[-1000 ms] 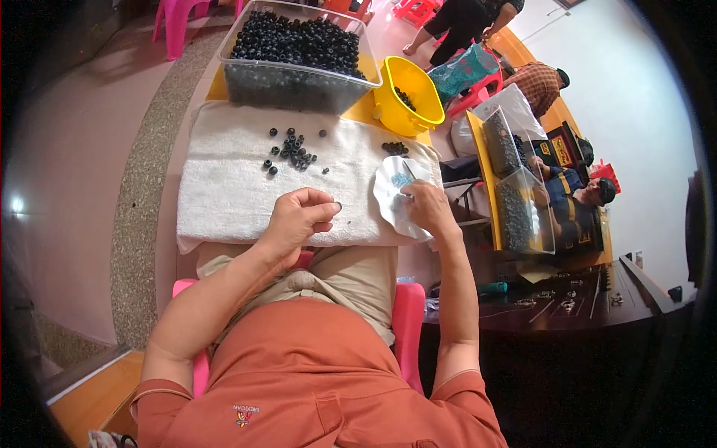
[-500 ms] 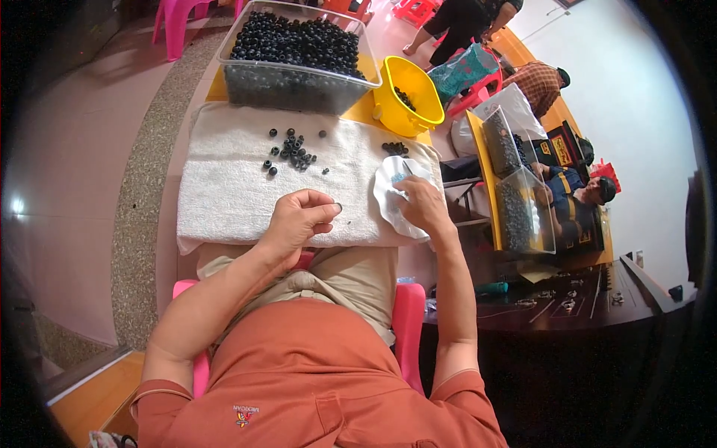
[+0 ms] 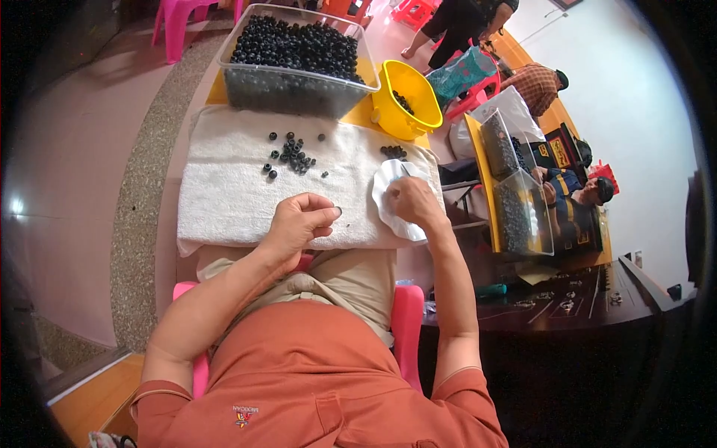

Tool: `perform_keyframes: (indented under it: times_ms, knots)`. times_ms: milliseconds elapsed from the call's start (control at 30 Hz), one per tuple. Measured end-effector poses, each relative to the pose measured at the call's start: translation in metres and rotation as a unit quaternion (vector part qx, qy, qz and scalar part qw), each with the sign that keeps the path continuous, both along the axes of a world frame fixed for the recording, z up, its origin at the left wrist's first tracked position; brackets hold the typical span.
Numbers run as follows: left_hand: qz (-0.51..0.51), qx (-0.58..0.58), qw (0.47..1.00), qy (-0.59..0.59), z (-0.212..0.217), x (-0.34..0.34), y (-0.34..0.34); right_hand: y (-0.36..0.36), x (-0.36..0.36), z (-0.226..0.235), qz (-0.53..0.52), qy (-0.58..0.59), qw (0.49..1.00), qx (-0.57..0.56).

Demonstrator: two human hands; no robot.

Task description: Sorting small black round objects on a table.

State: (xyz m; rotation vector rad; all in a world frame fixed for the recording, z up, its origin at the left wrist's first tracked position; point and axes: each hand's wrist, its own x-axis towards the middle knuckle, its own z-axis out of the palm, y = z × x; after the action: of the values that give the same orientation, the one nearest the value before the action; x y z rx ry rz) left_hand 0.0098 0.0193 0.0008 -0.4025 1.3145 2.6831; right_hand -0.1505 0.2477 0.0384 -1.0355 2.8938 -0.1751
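My left hand (image 3: 302, 222) is closed in a pinch over a white towel (image 3: 224, 198). Between its thumb and index finger shows the edge of a small dark bead (image 3: 339, 211). Over a white wavy-edged dish (image 3: 382, 184) my right hand (image 3: 413, 200) reaches in with curled fingers; its fingertips and whatever they grip are hidden. A thin dark sliver shows beside its knuckles, too small to name. Left of the dish lies a loose group of black beads (image 3: 297, 158). Another cluster of black beads (image 3: 393, 152) sits just beyond the dish.
At the towel's far side stand a clear bin (image 3: 299, 89) full of black beads and a yellow tub (image 3: 385, 112) with some beads inside. Clear boxes (image 3: 515, 216) of dark pieces stand to the right, where a person (image 3: 579, 187) sits. Pink chairs and other people are farther off.
My right hand has lowered farther into the dish, its fingers curling and covering the blue bits seen there before. My left hand keeps its pinch almost unmoved.
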Motion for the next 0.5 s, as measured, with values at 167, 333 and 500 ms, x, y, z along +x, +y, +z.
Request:
perform_keyframes:
  times_ms: [167,333,500]
  knots:
    - [-0.002,-0.003,1.000,0.005,0.001,-0.001,0.000,0.004,0.000,-0.001,0.020,0.044,0.999,-0.023]
    - [0.001,0.001,1.000,0.006,0.001,0.000,-0.001,-0.009,0.028,0.010,0.029,0.006,0.975,-0.219]
    - [-0.014,0.049,0.999,0.004,-0.003,-0.002,0.001,-0.026,0.067,-0.004,0.056,-0.319,0.828,-0.457]
